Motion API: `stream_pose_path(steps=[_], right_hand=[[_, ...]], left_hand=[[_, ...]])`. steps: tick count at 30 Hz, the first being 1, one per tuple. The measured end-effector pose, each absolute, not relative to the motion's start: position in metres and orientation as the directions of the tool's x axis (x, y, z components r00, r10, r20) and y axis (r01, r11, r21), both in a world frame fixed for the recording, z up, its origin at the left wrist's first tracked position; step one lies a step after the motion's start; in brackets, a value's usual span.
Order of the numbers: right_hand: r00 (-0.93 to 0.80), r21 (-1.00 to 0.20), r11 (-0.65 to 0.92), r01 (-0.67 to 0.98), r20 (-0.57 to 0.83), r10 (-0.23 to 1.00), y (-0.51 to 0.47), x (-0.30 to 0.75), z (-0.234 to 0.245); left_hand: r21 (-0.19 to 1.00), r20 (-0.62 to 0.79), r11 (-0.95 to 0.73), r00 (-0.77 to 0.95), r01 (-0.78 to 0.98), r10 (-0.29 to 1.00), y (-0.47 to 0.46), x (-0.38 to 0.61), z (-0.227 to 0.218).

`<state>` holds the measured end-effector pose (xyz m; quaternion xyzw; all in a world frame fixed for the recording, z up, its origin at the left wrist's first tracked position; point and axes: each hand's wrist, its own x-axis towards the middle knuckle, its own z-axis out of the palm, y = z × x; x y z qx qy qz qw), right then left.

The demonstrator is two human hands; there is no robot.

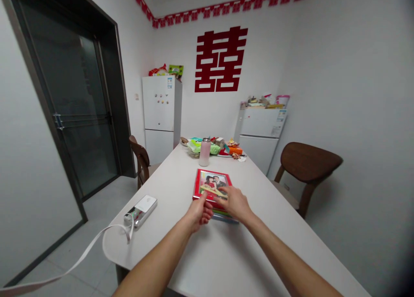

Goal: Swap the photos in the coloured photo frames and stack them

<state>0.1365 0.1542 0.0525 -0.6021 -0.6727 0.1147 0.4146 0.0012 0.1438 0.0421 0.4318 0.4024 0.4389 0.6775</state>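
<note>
A red-bordered photo frame (pixel 211 187) with a picture of two people lies flat on a stack of thin books or boards (pixel 226 215), whose green and blue edges show beneath it. My left hand (pixel 201 213) is at the frame's near edge, with the thumb on the red border and the fingers curled out of sight. My right hand (pixel 235 203) rests its extended fingers on the frame's lower right part. The frame's near corner is hidden by my hands.
The white table (pixel 258 249) holds a pink-capped bottle (pixel 204 152), a heap of snacks and packets (pixel 211 147), and a white boxed device (pixel 140 211) with a white strap (pixel 80 256). Wooden chairs (pixel 307 167) flank it; white refrigerators (pixel 161 111) stand beyond.
</note>
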Motion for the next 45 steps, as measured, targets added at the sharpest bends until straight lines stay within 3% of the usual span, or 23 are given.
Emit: stream_pose_path(steps=[5, 11, 14, 17, 19, 21, 23, 25, 27, 32, 36, 40, 45], right_hand=[[-0.064, -0.489, 0.284, 0.825, 0.417, 0.906, 0.143, 0.133, 0.026], [-0.17, -0.476, 0.374, 0.796, 0.418, 0.892, 0.112, 0.127, 0.027], [0.019, -0.634, 0.296, 0.714, 0.44, 0.898, 0.099, 0.136, 0.033], [0.274, -0.917, 0.184, 0.353, 0.29, 0.917, 0.082, 0.142, 0.042], [0.331, -0.982, 0.145, 0.118, 0.176, 0.927, 0.065, 0.142, 0.05], [0.335, -0.989, 0.133, -0.063, 0.104, 0.936, 0.046, 0.138, 0.055], [0.285, -0.968, 0.095, -0.233, 0.026, 0.958, 0.029, 0.135, 0.056], [0.191, -0.941, 0.008, -0.338, -0.06, 0.98, 0.018, 0.132, 0.05], [0.116, -0.93, -0.084, -0.358, -0.133, 0.984, 0.015, 0.131, 0.04], [0.129, -0.952, -0.161, -0.26, -0.199, 0.971, 0.026, 0.138, 0.009], [0.169, -0.989, -0.087, 0.12, -0.066, 0.983, 0.036, 0.153, -0.011], [0.248, -0.855, -0.039, 0.518, 0.106, 0.963, 0.042, 0.163, -0.024], [0.175, -0.685, 0.041, 0.727, 0.243, 0.954, 0.044, 0.164, -0.031]], left_hand=[[0.891, -0.291, 0.361, 0.262, -0.276, 0.92, 0.152, 0.001, -0.001], [0.879, -0.11, 0.166, 0.148, -0.447, 0.983, 0.131, 0.015, 0.009], [0.886, -0.029, 0.088, 0.136, -0.454, 0.99, 0.102, 0.011, 0.017], [0.931, 0.07, -0.012, 0.145, -0.364, 0.987, 0.068, -0.002, 0.027], [0.948, 0.312, -0.318, 0.214, -0.004, 0.926, 0.046, -0.013, 0.033], [0.751, 0.553, -0.628, 0.327, 0.202, 0.766, 0.028, -0.023, 0.035], [0.441, 0.744, -0.846, 0.406, 0.298, 0.531, 0.015, -0.03, 0.032], [0.165, 0.797, -0.911, 0.493, 0.378, 0.349, 0.007, -0.032, 0.024], [-0.002, 0.78, -0.891, 0.558, 0.455, 0.283, 0.003, -0.029, 0.012], [-0.104, 0.833, -0.848, 0.511, 0.52, 0.211, 0.004, -0.013, -0.022], [-0.142, 0.754, -0.868, 0.62, 0.476, 0.217, 0.006, -0.007, -0.04], [-0.144, 0.711, -0.857, 0.655, 0.494, 0.258, 0.005, -0.003, -0.049], [-0.128, 0.664, -0.862, 0.689, 0.49, 0.292, 0.003, -0.001, -0.053]])
